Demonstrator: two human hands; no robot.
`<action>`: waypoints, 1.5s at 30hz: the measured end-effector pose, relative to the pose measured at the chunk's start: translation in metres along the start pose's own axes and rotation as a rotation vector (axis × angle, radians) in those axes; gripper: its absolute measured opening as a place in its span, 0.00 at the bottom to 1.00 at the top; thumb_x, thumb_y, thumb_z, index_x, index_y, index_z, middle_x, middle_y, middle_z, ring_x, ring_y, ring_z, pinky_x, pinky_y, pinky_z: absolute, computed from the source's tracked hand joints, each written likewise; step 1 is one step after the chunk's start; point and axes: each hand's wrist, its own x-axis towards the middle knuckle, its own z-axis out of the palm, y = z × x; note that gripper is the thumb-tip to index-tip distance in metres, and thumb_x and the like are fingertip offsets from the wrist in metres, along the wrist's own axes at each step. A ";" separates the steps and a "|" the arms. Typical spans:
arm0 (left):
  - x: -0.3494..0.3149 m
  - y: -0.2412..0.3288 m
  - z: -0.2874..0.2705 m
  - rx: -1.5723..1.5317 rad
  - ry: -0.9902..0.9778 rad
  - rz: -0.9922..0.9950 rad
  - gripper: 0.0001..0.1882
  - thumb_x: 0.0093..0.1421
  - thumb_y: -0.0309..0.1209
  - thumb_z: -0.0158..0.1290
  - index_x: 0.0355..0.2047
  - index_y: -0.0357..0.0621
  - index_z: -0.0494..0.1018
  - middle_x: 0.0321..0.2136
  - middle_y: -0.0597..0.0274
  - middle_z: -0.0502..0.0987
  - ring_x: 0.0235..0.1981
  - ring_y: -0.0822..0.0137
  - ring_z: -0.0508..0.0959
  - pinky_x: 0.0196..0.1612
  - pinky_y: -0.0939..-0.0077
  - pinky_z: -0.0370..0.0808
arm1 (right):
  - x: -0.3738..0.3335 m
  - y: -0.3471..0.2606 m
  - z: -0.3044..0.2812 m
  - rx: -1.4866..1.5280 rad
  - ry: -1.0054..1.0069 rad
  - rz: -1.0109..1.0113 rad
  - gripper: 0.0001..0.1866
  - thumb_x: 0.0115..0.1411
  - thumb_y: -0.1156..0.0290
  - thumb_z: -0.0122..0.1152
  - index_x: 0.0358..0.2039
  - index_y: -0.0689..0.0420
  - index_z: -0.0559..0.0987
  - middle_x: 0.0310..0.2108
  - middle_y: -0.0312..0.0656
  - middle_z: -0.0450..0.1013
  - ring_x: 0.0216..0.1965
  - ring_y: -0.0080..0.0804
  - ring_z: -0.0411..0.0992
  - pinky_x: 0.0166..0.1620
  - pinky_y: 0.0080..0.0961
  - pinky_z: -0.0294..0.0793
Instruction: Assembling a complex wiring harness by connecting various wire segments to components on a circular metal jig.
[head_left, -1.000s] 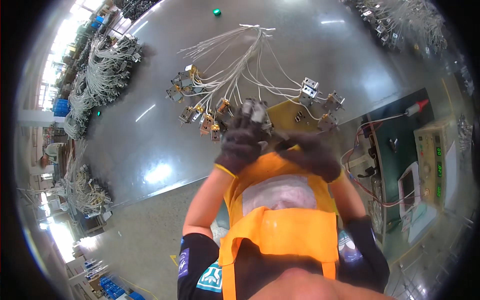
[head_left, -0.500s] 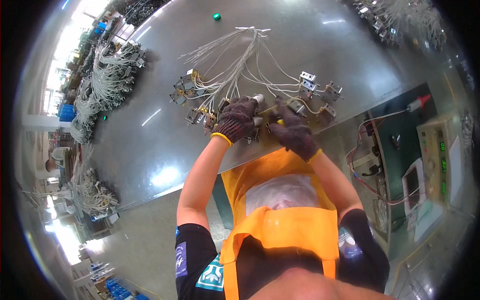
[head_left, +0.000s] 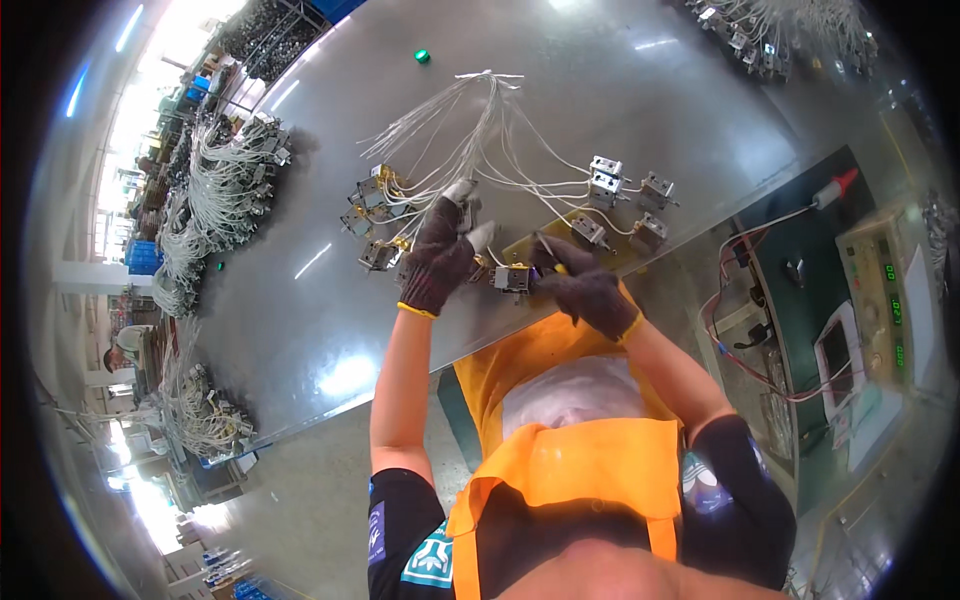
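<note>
My left hand (head_left: 438, 252), in a dark knitted glove with pale fingertips, is over white wires that fan from a tied bundle (head_left: 488, 76). Its thumb and forefinger are apart. Small metal box-shaped parts (head_left: 376, 256) on wire ends sit beside it. Another metal box (head_left: 513, 279) lies between my hands, near the table edge. My right hand (head_left: 588, 292), gloved alike, is closed around a slim pointed tool (head_left: 543, 240) with a bit of yellow showing; its exact kind is unclear. More metal boxes (head_left: 605, 182) lie beyond that hand.
A grey metal table (head_left: 310, 290) carries large heaps of wired parts at left (head_left: 225, 185) and far right (head_left: 790, 35). A green round object (head_left: 422, 56) stands at the back. At right are an instrument with green digits (head_left: 875, 290) and a red-tipped probe (head_left: 832, 190) on cables.
My left hand has moved left, and its thumb and forefinger have spread. The metal box between my hands has come into view. My right hand stays nearby, closed on the tool.
</note>
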 end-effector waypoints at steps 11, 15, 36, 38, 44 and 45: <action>-0.048 0.004 0.065 -0.908 0.199 -0.347 0.17 0.64 0.26 0.53 0.53 0.43 0.67 0.42 0.65 0.74 0.42 0.74 0.74 0.44 0.77 0.73 | -0.006 0.017 -0.081 -0.020 0.217 -0.243 0.18 0.57 0.76 0.58 0.49 0.60 0.78 0.44 0.39 0.76 0.47 0.25 0.73 0.50 0.22 0.71; -0.059 -0.001 0.082 -0.737 0.187 -0.271 0.20 0.65 0.24 0.52 0.57 0.43 0.65 0.43 0.64 0.75 0.41 0.73 0.75 0.45 0.77 0.74 | -0.007 0.015 -0.107 -0.022 0.178 -0.032 0.17 0.57 0.75 0.61 0.49 0.59 0.79 0.39 0.38 0.78 0.37 0.20 0.75 0.41 0.19 0.75; -0.053 -0.002 0.110 -0.034 0.336 -0.044 0.34 0.50 0.36 0.67 0.53 0.35 0.68 0.41 0.45 0.76 0.40 0.50 0.79 0.43 0.63 0.76 | -0.036 -0.032 -0.053 -0.845 0.125 -0.516 0.15 0.59 0.66 0.61 0.46 0.56 0.80 0.36 0.46 0.78 0.34 0.44 0.77 0.37 0.32 0.77; -0.050 -0.003 0.111 0.270 0.320 0.110 0.36 0.47 0.39 0.68 0.53 0.37 0.69 0.38 0.46 0.77 0.39 0.48 0.79 0.41 0.60 0.76 | -0.033 -0.032 -0.049 -0.868 0.114 -0.492 0.14 0.59 0.66 0.60 0.45 0.55 0.80 0.35 0.46 0.78 0.34 0.45 0.77 0.37 0.32 0.77; -0.039 0.000 0.098 0.309 0.154 0.157 0.35 0.43 0.37 0.68 0.51 0.37 0.70 0.36 0.44 0.76 0.36 0.45 0.77 0.40 0.57 0.75 | -0.020 -0.026 -0.041 -1.071 0.022 -0.490 0.14 0.59 0.68 0.59 0.45 0.56 0.79 0.31 0.46 0.76 0.34 0.45 0.75 0.40 0.35 0.75; -0.040 0.000 0.098 0.306 0.157 0.158 0.35 0.43 0.37 0.68 0.51 0.37 0.70 0.36 0.44 0.76 0.36 0.45 0.77 0.40 0.57 0.75 | -0.020 -0.028 -0.040 -1.168 0.022 -0.469 0.14 0.58 0.69 0.59 0.45 0.56 0.78 0.30 0.45 0.75 0.35 0.44 0.75 0.41 0.35 0.75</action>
